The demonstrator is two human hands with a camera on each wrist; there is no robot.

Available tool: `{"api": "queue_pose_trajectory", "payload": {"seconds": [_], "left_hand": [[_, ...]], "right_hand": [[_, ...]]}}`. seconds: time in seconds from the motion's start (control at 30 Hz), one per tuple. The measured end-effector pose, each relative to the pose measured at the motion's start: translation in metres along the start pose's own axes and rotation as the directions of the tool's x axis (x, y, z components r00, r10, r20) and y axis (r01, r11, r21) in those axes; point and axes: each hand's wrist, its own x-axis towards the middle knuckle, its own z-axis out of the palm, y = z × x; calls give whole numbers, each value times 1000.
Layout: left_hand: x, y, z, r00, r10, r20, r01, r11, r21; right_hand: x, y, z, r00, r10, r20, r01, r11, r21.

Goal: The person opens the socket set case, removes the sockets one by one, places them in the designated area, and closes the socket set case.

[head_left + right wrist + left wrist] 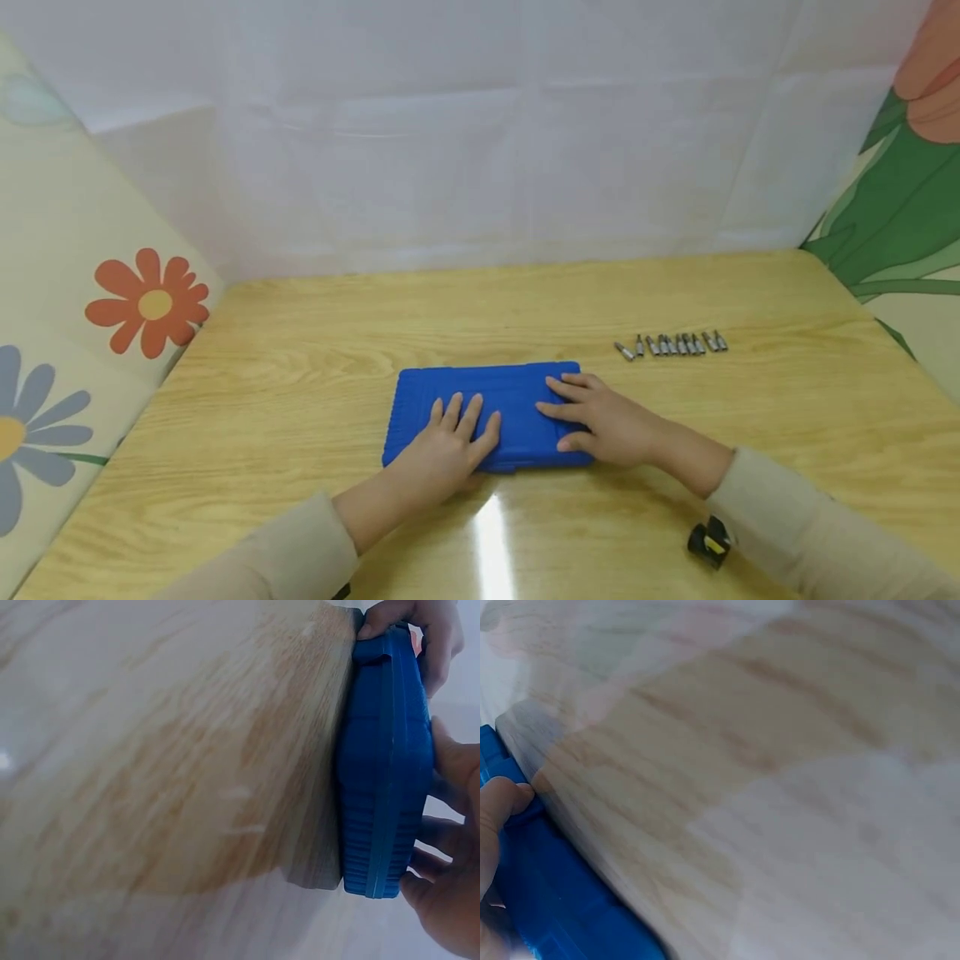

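Note:
A closed blue plastic case [517, 417] lies flat on the wooden table. My left hand [446, 446] rests on its lid left of the middle, fingers spread. In the left wrist view, the left thumb [517, 796] presses on a latch at the case's front side. My right hand [611, 421] lies over the right end of the lid, fingers spread and touching it. From the right wrist view, the right hand's fingers [442, 832] meet the lid, and the left hand [439, 634] shows at the far latch.
Several small metal driver bits [678, 344] stand or lie in a row behind and right of the case. White sheeting [420, 167] hangs behind the table [300, 333]. Flower-patterned panels flank both sides. A small black device [708, 542] sits by the right sleeve.

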Motion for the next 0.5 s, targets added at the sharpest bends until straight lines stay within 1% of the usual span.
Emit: {"api": "queue_pose_trajectory", "payload": {"seconds": [0.13,0.23,0.33,0.43,0.5], "left_hand": [[-3,1,0,1000,12,-3,-12,1000,18],[-3,2,-1,1000,14,-5,-14,1000,22],[-1,1,-2,1000,4,-2,-4,1000,6],[0,0,-4,1000,-19,22,20,999,-28],[1,0,-4,999,-32,23,33,999,-38]], "right_hand": [[-1,-1,0,1000,-9,2,9,1000,1],[-1,0,1,1000,-6,-2,6,1000,8],[-1,1,1,1000,-3,-9,3,1000,17],[0,2,1,1000,-1,-6,1,1000,22],[0,2,1,1000,0,-3,0,1000,28]]}}
